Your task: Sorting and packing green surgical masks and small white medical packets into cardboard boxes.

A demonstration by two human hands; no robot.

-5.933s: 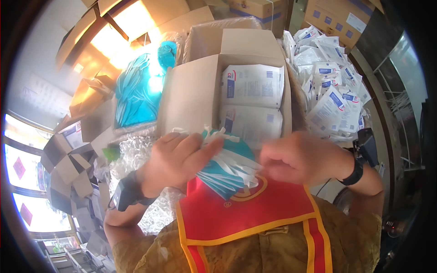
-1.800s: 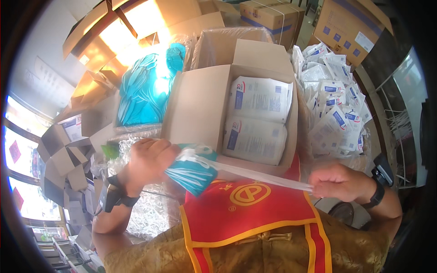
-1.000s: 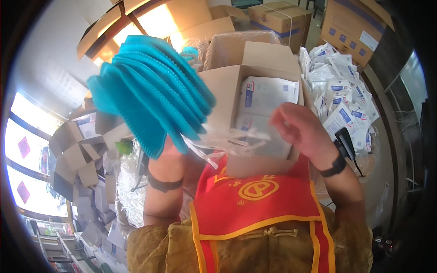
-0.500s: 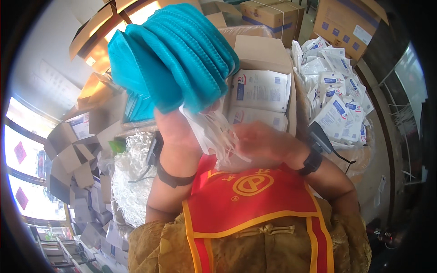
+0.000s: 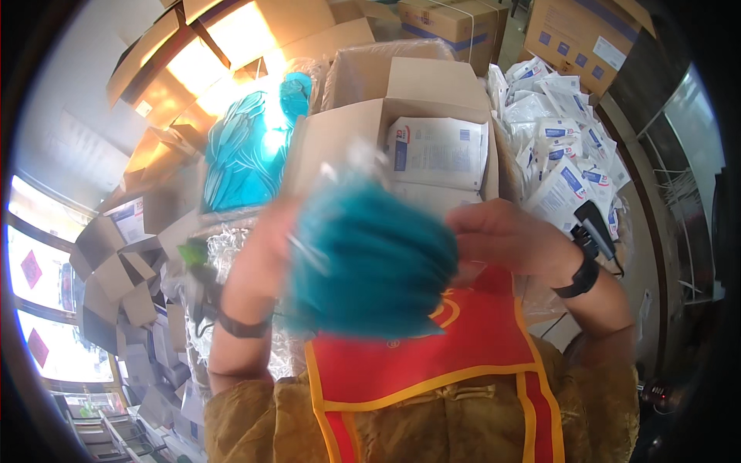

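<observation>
Although blur swallows its single digits, the left hand (image 5: 270, 243) is clamped on the 10 o'clock side of the teal bundle (image 5: 370, 270). The right hand (image 5: 498, 235) has its fingers curled close together at the bundle's 2 o'clock edge — whether they press on it or only lie beside it, I cannot tell.

The bundle hangs in the air between the hands, before the chest. It looks light, soft and layered, so it should bend easily and bear squeezing; the likelier trouble is layers sliding over one another. A grip on the edge, across the full thickness, would suit best — clear of the pale wisps (image 5: 363, 158) at 12 o'clock.

The left forearm rises from 7 o'clock, its dark band (image 5: 243, 326) below the hand; the right slants in from 4 o'clock, elbow bent outward. Beneath lies the red apron (image 5: 409, 370). The open box (image 5: 340, 139) stands toward 12 o'clock, the teal pile (image 5: 245, 154) near 11, the white packets (image 5: 563, 154) at 2.
</observation>
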